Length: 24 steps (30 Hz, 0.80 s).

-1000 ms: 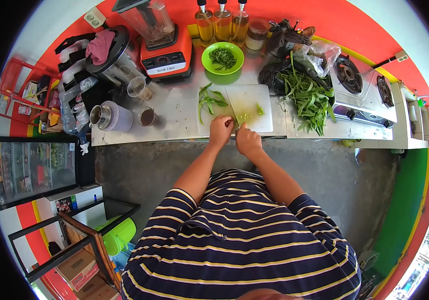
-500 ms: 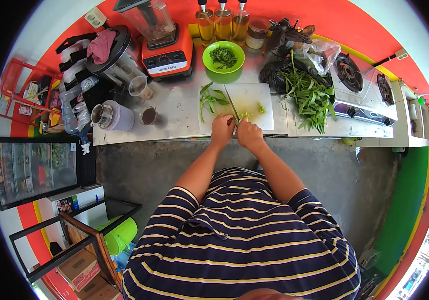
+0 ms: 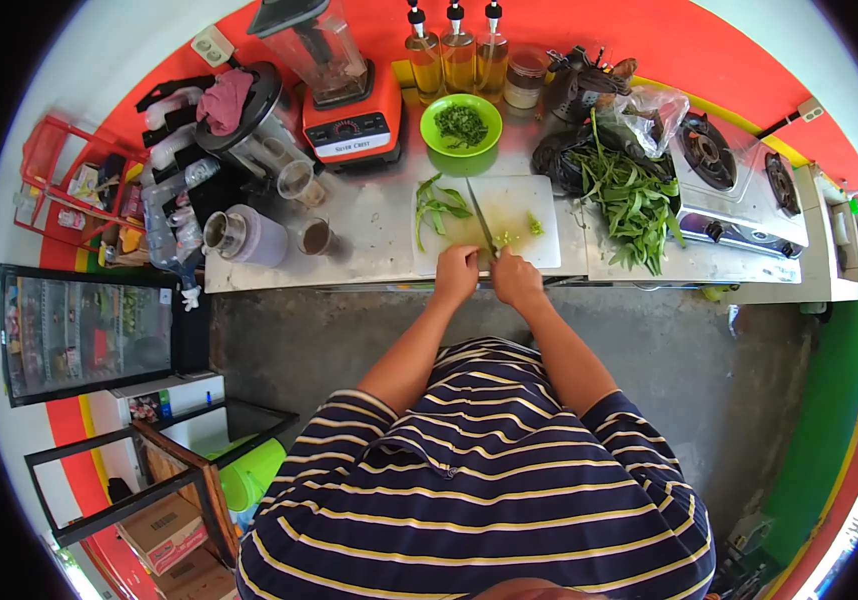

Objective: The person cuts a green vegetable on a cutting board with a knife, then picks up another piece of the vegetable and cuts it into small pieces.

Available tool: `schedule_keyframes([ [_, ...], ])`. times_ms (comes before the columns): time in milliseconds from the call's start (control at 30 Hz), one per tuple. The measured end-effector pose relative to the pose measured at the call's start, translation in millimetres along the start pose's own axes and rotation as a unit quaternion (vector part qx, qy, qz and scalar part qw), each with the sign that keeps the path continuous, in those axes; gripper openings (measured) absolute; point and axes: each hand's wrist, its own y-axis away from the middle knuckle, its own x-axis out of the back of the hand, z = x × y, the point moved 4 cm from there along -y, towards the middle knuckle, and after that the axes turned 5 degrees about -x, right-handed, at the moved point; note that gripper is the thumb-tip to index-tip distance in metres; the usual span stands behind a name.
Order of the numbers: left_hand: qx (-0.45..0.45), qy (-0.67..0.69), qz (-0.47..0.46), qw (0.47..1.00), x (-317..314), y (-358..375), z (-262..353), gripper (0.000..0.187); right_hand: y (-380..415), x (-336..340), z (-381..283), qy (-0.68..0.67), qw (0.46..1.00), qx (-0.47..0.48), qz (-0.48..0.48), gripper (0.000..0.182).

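My right hand is closed around the handle of a knife, whose blade points away over the white cutting board. Beside it on the left, my left hand is closed at the board's near edge; what it holds, if anything, is hidden. Green leaves on stems lie on the board's left part. Small cut green bits sit at its right, with more near the knife. Behind the board, a green bowl holds chopped greens.
Leafy greens lie right of the board, beside a gas stove. A red blender, three oil bottles and a jar stand behind. Left are a glass and a container.
The view has shifted, so the counter appears farther right and slightly lower. My hands are a little farther apart, and my left hand has drawn back from the blade.
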Motion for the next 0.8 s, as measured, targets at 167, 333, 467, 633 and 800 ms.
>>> schedule_keyframes([
  [167, 0.111, 0.059, 0.003, 0.992, 42.7, 23.8, -17.2, 0.024, 10.8, 22.6, 26.9, -0.055, 0.998, 0.004, 0.01, 0.036],
  [333, 0.119, 0.046, 0.031, 0.991, 93.4, 53.6, -27.0, 0.026, 19.6, 42.3, 45.9, -0.152, 0.984, 0.073, 0.059, 0.03],
  [467, 0.18, 0.011, 0.017, 0.983, 129.3, 74.1, -24.7, 0.026, 28.9, 56.9, 53.9, -0.156, 0.982, 0.101, 0.021, 0.027],
  [633, 0.166, 0.029, 0.015, 0.986, 135.3, 62.3, -32.1, 0.027, 33.2, 57.2, 69.6, -0.154, 0.984, 0.092, -0.016, 0.028],
  [800, 0.144, 0.004, -0.031, 0.989, 116.4, 28.0, -33.9, 0.031, 23.0, 46.8, 100.0, -0.144, 0.989, 0.036, 0.02, 0.031],
])
